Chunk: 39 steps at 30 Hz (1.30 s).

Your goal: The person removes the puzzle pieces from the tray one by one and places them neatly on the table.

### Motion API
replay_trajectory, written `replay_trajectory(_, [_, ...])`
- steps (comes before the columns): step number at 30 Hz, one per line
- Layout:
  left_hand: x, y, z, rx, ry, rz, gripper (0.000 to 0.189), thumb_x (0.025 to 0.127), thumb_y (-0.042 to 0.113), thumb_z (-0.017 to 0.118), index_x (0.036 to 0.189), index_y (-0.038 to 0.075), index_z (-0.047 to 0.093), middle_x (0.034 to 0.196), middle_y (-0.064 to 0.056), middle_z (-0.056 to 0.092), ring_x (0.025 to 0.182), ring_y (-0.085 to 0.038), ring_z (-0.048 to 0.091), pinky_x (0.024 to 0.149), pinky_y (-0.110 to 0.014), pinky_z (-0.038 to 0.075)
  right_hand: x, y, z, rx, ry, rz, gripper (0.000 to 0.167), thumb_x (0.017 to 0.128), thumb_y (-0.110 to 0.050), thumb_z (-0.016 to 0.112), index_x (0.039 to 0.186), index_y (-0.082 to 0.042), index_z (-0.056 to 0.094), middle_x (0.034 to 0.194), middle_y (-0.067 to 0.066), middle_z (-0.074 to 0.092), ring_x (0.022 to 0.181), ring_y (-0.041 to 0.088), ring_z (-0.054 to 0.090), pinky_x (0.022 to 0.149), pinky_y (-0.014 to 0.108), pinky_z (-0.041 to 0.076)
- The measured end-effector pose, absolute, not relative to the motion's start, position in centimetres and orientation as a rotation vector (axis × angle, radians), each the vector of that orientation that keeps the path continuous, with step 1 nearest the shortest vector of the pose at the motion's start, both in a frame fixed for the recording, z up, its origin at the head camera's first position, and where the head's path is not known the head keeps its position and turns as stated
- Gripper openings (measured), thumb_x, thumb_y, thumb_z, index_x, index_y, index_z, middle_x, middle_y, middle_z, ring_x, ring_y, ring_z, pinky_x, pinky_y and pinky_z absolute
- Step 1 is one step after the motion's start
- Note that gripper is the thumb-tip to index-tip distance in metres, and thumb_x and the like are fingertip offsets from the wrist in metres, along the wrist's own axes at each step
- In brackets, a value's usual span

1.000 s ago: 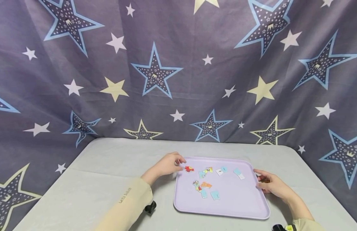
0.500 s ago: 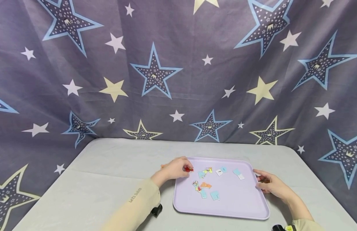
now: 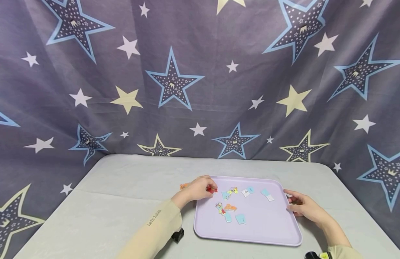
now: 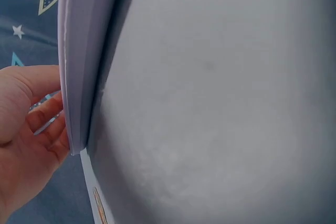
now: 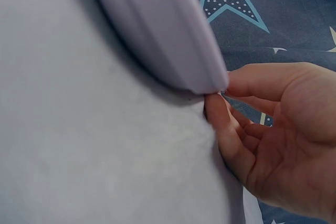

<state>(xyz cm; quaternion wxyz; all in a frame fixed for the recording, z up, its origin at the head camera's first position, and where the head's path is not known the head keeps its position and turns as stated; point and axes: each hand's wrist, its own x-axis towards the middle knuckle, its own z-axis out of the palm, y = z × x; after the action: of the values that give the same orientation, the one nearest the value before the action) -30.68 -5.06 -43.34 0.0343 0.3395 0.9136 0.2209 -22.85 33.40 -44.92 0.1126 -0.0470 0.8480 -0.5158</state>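
A lilac tray lies on the table with several small, thin, puzzle-like pieces on it. My left hand reaches over its far left corner, fingertips round a red piece that they partly cover. In the left wrist view the tray's side wall hides those fingertips. At the right side, my right hand pinches the tray's rim between thumb and fingers, as the right wrist view also shows. Nearest the left hand are a blue-and-yellow pair, an orange piece and a multicoloured piece.
Another orange piece lies on the table beyond my left wrist, outside the tray. White-and-blue pieces sit near the tray's far edge, with a second such pair to their right. A star-patterned curtain hangs behind the grey table.
My left hand has moved right from the tray's edge onto the red piece and closed its fingers round it. The orange piece on the table has come into view. My right hand stays at the rim.
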Motion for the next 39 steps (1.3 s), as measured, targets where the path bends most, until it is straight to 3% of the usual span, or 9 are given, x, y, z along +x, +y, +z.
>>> replay_trajectory(28, [-30.6, -5.7, -43.0, 0.973, 2.834, 0.774, 0.025, 0.074, 0.016, 0.071, 0.098, 0.011, 0.069, 0.082, 0.001, 0.053, 0.074, -0.01, 0.047, 0.069, -0.021, 0.039, -22.7, 33.3, -44.9, -0.171, 2.507, -1.509, 0.067, 0.08, -0.006, 0.061, 0.136, 0.01, 0.028, 0.102, 0.015, 0.047, 0.075, 0.006, 0.048, 0.062, 0.024, 0.049])
replay_trajectory(35, [-30.9, -6.9, -42.3, 1.059, 2.839, 0.864, 0.025, 0.073, 0.013, 0.068, 0.097, 0.006, 0.068, 0.085, -0.004, 0.055, 0.075, -0.015, 0.05, 0.069, -0.025, 0.041, -22.7, 33.4, -44.8, -0.177, 2.494, -1.525, 0.067, 0.081, -0.006, 0.061, 0.136, 0.01, 0.027, 0.101, 0.014, 0.048, 0.075, 0.006, 0.048, 0.062, 0.024, 0.049])
replay_trajectory(39, [-31.6, -8.2, -42.5, 1.146, 2.825, 0.925, 0.025, 0.076, 0.017, 0.067, 0.098, 0.007, 0.068, 0.085, -0.001, 0.053, 0.074, -0.011, 0.048, 0.069, -0.024, 0.042, -22.7, 33.3, -44.8, -0.177, 2.491, -1.527, 0.067, 0.081, -0.007, 0.061, 0.136, 0.01, 0.027, 0.102, 0.014, 0.048, 0.076, 0.006, 0.049, 0.062, 0.024, 0.049])
